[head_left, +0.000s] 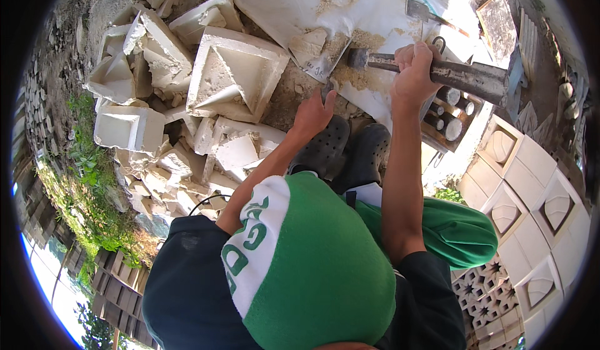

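My right hand (414, 75) is wrapped around the long dark shaft of a hammer (465, 80). Its worn metal head points left, close to a flat grey metal plate with handwritten marks (319, 62). My left hand (312, 114) is low beside that plate, fingers curled and thumb raised, around a small dark stub that I cannot make out. Whether the stub joins the plate is not clear. A chunk of pale broken casting (307, 45) lies just beyond the plate. Both my feet, in dark perforated clogs (367, 153), are right below my hands.
Broken cream-coloured hollow blocks (236, 75) are heaped on the left. A dusty white sheet (375, 6) spreads ahead, with a trowel (420, 11) on it. To the right are a mould with round bars (451, 120) and stacked patterned tiles (531, 181). Green cloth (319, 256) covers the lower middle.
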Demonstrator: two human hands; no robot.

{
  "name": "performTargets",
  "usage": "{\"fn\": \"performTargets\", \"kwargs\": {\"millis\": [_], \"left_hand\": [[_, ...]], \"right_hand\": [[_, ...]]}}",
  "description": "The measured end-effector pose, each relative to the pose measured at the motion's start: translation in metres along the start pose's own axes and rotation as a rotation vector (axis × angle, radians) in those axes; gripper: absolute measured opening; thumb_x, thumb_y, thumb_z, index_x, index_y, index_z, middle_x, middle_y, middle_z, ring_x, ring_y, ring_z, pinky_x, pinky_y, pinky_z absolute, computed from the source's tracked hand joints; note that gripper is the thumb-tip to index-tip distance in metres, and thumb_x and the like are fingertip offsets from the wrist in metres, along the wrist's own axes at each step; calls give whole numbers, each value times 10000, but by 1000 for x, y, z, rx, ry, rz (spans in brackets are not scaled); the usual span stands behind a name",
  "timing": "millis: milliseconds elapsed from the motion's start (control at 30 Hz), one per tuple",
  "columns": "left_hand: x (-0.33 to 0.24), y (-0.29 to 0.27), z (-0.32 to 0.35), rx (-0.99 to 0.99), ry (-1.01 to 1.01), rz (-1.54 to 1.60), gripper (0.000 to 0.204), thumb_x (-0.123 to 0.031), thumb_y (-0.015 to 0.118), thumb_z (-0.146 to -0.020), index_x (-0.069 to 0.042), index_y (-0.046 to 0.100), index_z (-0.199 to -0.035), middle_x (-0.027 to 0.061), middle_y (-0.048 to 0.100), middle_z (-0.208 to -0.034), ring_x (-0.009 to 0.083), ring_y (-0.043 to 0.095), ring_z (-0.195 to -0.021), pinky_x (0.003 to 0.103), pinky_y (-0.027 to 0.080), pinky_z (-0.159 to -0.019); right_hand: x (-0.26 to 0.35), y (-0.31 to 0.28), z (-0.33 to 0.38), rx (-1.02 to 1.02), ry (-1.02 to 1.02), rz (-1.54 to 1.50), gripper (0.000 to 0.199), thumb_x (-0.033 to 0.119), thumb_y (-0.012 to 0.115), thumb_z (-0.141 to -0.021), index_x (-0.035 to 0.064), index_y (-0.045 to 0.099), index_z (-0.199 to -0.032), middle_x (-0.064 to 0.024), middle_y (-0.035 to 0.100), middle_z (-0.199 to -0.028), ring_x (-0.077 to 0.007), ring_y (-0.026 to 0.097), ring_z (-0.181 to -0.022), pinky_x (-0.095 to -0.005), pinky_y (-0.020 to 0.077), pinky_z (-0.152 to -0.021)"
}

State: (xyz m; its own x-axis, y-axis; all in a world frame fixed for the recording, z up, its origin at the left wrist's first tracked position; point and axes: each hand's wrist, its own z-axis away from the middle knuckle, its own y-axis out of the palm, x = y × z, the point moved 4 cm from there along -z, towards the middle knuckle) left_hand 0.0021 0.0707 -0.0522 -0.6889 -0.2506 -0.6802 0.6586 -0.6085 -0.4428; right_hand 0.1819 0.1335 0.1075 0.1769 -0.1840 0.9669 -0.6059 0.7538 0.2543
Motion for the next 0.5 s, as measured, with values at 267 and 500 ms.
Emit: {"fn": "performTargets", "kwargs": {"millis": [267, 500], "left_hand": [[-6, -1, 2, -12, 54, -6, 514, -449, 437, -939, 44, 523, -1061, 312, 620, -864, 499, 575, -852, 534, 439, -763], [-7, -11, -8, -66, 64, 28, 492, -442, 431, -946, 28, 549, -1030, 283, 632, -884, 482, 575, -890, 505, 439, -773]], "right_hand": [[18, -12, 26, 35, -230, 90, 307, 14, 484, -850, 75, 336, -588, 15, 357, -513, -67, 297, -462, -254, 260, -444], [3, -19, 9, 94, -27, 76, 300, 42, 555, -846, 34, 421, -578, 37, 422, -528, -28, 331, -496, -234, 262, -445]]}}
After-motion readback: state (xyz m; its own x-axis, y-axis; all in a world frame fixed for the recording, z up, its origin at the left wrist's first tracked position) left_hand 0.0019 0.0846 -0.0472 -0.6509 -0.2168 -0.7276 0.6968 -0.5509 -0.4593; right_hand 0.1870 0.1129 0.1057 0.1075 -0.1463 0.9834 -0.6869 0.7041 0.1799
